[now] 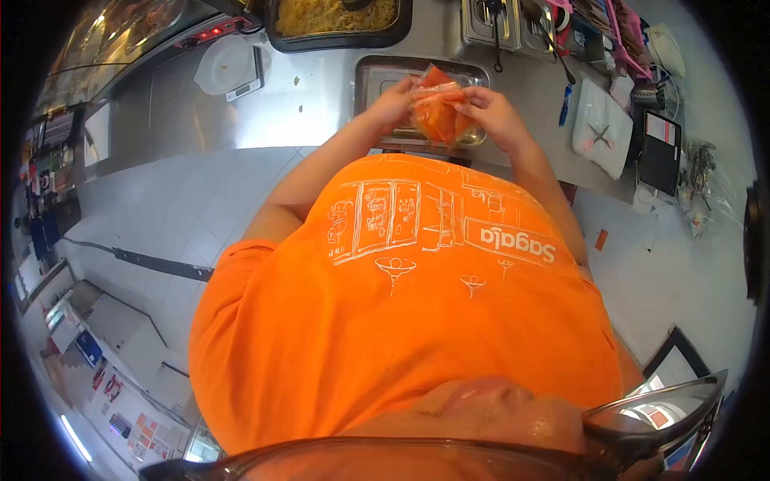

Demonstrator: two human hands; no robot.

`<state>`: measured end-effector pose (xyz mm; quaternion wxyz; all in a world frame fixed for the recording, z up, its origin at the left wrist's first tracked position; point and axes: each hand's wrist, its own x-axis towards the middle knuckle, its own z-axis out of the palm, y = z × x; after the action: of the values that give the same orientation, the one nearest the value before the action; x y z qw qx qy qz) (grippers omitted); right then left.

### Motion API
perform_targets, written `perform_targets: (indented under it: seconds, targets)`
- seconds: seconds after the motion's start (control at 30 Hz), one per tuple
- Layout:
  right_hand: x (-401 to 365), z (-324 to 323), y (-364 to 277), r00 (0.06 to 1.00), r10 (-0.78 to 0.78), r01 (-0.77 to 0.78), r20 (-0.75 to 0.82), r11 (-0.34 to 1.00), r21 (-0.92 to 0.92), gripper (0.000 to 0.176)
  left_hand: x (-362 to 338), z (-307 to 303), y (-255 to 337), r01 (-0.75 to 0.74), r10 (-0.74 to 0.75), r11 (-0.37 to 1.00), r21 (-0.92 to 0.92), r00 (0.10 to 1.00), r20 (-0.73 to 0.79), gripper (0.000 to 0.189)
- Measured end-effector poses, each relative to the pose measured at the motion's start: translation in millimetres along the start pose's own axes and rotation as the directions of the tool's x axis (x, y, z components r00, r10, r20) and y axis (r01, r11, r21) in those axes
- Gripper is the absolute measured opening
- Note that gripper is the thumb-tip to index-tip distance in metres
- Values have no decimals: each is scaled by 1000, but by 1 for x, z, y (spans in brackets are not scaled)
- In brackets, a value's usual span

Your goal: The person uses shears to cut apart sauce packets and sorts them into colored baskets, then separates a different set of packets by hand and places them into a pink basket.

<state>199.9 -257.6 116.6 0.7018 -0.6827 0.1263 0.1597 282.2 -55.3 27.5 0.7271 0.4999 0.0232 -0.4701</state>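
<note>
Fingers of left hand (393, 103), right hand (499, 117) pinch bag (439, 114) over tray (375, 76); steel counter (321, 112), tiled floor (184, 200).

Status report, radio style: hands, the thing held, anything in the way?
Left hand, right hand both grip clear pack of orange pieces. Held over steel tray. Nothing blocking.

Out from the left hand (393, 104), the steel surface (313, 104) lies bare as far as the scale (241, 80). Past the right hand (497, 116), a blue pen (565, 104), white cloth (603, 132) and tablet (660, 152) crowd it; a noodle pan (337, 20) walls the far side.
</note>
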Motion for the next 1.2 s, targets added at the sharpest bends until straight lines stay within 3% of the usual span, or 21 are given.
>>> perform_targets:
  seconds: [0.07,0.1,0.13,0.23,0.33,0.37,0.47,0.57,0.63,0.73,0.87,0.97,1.07,1.17,1.2]
  targets:
    - [11,6,11,995,82,-75,-49,988,134,19,-13,14,8,25,-12,993,-112,993,116,34]
    - [17,2,18,994,71,-64,-82,995,82,19,-17,19,11,43,-14,985,-166,985,174,36]
    - [21,1,22,992,60,-57,-114,998,31,19,-15,20,9,-16,31,996,-84,983,179,47]
    - [23,-3,32,989,27,-40,-142,996,-84,20,-17,12,10,59,-29,988,-143,979,204,50]
    - [20,2,30,984,33,-61,-172,986,-158,20,-23,10,14,167,-34,910,-380,943,332,51]
    - [19,3,29,981,41,-76,-188,981,-179,20,-21,10,11,194,-65,908,-372,941,332,51]
    - [29,0,64,885,-386,132,-261,745,-654,19,-16,13,4,245,-133,900,-360,942,307,52]
    - [34,3,71,955,-175,105,-240,955,-277,20,-18,20,3,255,-176,903,-346,954,243,52]
    - [24,7,59,954,-166,85,-250,949,-303,21,-18,22,4,279,-220,909,-311,953,209,51]
    - [16,10,60,931,-146,18,-335,935,-355,22,-15,29,-14,144,-115,932,-334,988,105,50]
    - [21,14,98,822,-244,16,-515,913,-408,26,-11,42,-28,108,-48,903,-415,987,152,50]
    - [17,10,95,881,-65,-5,-469,989,-145,33,-7,42,-33,170,-154,926,-338,985,74,50]
    - [7,0,66,924,295,-236,-244,940,245,37,-15,49,-19,205,-190,934,-291,979,81,48]
    - [-6,-6,39,881,454,-354,-134,820,449,38,-18,54,-12,186,-179,942,-278,983,51,45]
    - [-11,-7,34,890,429,-338,-153,847,410,35,-15,54,-15,122,-121,980,-155,993,13,45]
